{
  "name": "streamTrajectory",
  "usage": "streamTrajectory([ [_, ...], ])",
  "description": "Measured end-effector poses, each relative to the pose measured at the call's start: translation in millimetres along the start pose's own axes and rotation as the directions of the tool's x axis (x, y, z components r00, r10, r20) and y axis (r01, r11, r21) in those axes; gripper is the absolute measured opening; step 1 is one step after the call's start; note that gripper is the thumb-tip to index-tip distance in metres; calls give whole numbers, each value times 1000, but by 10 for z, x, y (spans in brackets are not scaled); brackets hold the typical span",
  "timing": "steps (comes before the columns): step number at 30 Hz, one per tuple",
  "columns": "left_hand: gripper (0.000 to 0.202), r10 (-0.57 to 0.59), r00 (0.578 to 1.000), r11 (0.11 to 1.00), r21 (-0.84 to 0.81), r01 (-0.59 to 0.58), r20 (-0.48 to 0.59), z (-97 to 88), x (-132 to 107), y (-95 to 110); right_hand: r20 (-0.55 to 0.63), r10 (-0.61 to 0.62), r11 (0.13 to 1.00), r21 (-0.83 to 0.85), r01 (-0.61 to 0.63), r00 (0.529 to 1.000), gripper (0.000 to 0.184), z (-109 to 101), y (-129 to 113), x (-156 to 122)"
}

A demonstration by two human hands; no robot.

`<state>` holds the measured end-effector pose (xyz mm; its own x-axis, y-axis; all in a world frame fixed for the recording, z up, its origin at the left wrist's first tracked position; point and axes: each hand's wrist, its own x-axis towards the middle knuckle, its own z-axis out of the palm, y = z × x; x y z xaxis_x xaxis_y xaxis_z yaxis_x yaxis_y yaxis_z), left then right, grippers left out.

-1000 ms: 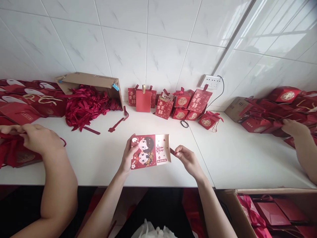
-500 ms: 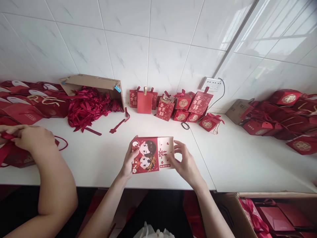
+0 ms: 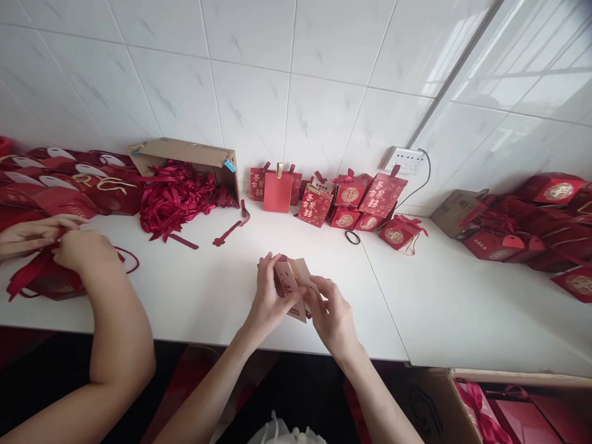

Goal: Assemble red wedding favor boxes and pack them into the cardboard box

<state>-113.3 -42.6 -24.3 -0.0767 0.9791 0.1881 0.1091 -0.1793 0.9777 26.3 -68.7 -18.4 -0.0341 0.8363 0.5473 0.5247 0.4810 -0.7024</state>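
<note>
Between my two hands is a small red and cream paper gift box [image 3: 287, 285], tilted on edge above the white table [image 3: 222, 277]. Its cream side with red print faces me, and a flap stands up at its right. My left hand [image 3: 272, 293] is closed around the box's left side, thumb across the front. At the right, my right hand [image 3: 330, 311] pinches the flap edge with thumb and fingers. The box's far side is hidden by my hands.
At the left, a co-worker's hands [image 3: 76, 246] work on a red box with ribbon. A cardboard box [image 3: 185, 151] spills red ribbons [image 3: 178, 197]. Finished red boxes [image 3: 349, 194] line the wall under a power strip [image 3: 404, 160]. A carton [image 3: 444, 394] of red boxes stands lower right.
The box has turned from lying flat, printed couple showing, to tilted with its cream side toward me. My right hand has moved from its open edge onto the flap.
</note>
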Motion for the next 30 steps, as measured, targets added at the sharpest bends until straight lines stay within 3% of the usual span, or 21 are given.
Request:
streamTrajectory([
  [3,63,38,993,996,74,-46,113,-67,38,56,20,-91,995,-47,92,996,18,-45,32,32],
  [5,58,58,981,997,41,-67,188,-163,74,63,15,-99,991,-86,100,995,21,-110,65,73],
  [8,57,116,965,991,35,-128,236,-235,83,51,-39,-117,959,-265,103,992,23,-180,72,95],
  [11,57,288,937,919,216,-329,199,-108,-13,8,-53,-119,805,-590,65,991,16,-183,52,24],
  [13,52,389,894,825,346,-446,222,50,-118,-46,7,-48,736,-675,40,999,12,-158,93,-59],
  [15,44,442,853,756,398,-520,276,193,-211,-111,115,55,792,-610,27,992,15,-116,209,-133],
  [17,42,468,827,720,408,-561,312,269,-252,-163,211,167,911,-408,-68,963,18,-63,375,-178],
  [19,40,478,817,707,410,-576,321,268,-226,-176,262,235,963,-194,-188,936,20,-9,536,-192],
  [21,34,466,818,722,391,-572,337,217,-152,-147,268,247,969,-92,-231,931,18,36,641,-190],
  [24,24,405,836,796,307,-522,370,125,-45,-79,232,189,981,-89,-173,954,12,80,670,-175],
  [26,21,375,834,848,214,-485,404,69,-16,-64,230,177,984,-33,-174,957,17,99,646,-156],
  [28,19,425,842,860,142,-490,333,-3,-17,-98,250,231,963,81,-258,940,18,115,630,-133],
  [30,21,495,866,855,140,-499,66,-104,-21,-169,269,297,918,182,-352,916,24,128,634,-108],
])
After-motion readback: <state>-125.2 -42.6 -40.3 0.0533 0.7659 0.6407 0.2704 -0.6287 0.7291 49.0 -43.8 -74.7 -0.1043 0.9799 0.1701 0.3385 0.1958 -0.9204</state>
